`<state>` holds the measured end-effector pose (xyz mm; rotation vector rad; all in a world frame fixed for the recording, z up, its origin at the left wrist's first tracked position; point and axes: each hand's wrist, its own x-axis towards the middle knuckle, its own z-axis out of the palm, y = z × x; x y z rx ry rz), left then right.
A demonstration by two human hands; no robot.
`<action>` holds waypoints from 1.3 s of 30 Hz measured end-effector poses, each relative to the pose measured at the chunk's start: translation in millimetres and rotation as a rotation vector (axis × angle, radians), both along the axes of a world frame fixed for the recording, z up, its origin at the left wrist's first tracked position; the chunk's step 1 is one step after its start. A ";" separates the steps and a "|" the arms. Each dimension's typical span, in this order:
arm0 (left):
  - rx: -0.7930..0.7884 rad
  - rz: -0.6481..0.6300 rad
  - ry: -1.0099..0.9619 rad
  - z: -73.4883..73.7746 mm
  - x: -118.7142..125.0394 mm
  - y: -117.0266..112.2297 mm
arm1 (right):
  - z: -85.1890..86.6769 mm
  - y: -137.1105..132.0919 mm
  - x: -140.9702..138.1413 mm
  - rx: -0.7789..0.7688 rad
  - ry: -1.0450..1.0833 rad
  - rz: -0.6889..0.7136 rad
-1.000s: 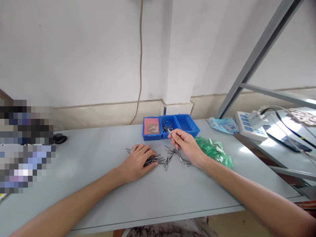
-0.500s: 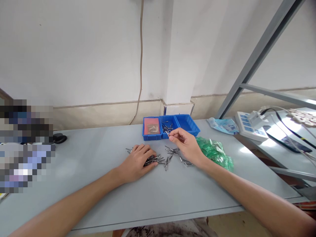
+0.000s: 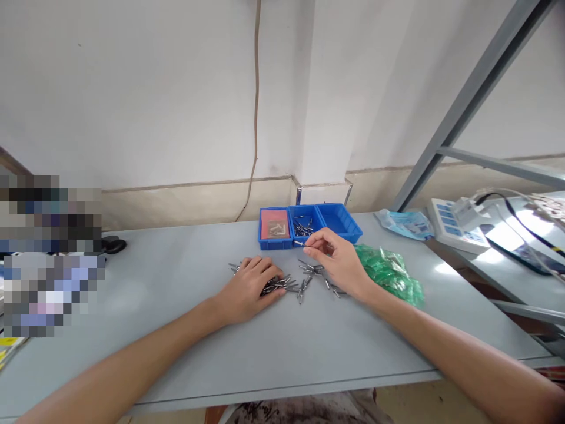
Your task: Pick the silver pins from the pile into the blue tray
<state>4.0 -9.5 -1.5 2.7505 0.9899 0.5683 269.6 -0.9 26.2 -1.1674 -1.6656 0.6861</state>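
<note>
Metal pins (image 3: 282, 285) heaped under the left hand (image 3: 251, 287), scattered toward the right hand (image 3: 339, 259)
One pin (image 3: 299, 243) is pinched by the right; the heap is loosely covered by the left, half-open; blue bins (image 3: 339, 219) are set beyond.

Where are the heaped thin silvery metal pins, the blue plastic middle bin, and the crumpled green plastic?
Heaped thin silvery metal pins (image 3: 279, 285): head view, on shafts in the heap's visible part.
Blue plastic middle bin (image 3: 309, 210): head view, on its inner back wall.
Crumpled green plastic (image 3: 387, 271): head view, mid-surface.
</note>
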 end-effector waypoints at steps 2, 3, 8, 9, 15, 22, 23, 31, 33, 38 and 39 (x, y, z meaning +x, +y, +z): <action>0.003 -0.001 -0.001 0.1 -0.1 0.2 | 0.0 0.9 0.2 -0.013 0.023 0.003; 0.002 -0.001 0.000 0.1 -0.2 0.4 | 0.2 1.1 0.3 -0.020 0.036 0.007; -0.003 -0.010 0.001 0.1 -0.4 0.8 | 3.0 0.3 -0.2 -0.060 0.084 0.025; -0.003 -0.012 0.001 0.0 -0.4 0.7 | 3.8 0.0 -0.4 -0.069 0.084 0.023; -0.007 -0.021 -0.012 -0.8 -0.9 0.9 | 6.0 -0.9 -0.4 -0.107 0.095 0.041; -0.024 -0.034 -0.015 -1.7 -1.2 1.5 | 4.6 -1.0 0.3 -0.114 0.106 0.050; -0.031 -0.034 -0.014 -2.0 -1.1 1.4 | 4.9 -1.2 0.0 -0.115 0.106 0.051; -0.054 -0.043 -0.013 -6.0 -1.3 2.7 | 5.8 -0.8 -1.2 -0.120 0.100 0.051; -0.058 -0.047 -0.013 -6.2 -1.6 2.9 | 4.9 0.0 -0.9 -0.121 0.106 0.050; -0.060 -0.047 -0.015 -5.6 -1.6 2.0 | 3.8 0.1 -0.8 -0.115 0.114 0.060; -0.062 -0.046 -0.014 -5.5 -1.5 1.8 | 3.7 0.0 -0.9 -0.114 0.116 0.061</action>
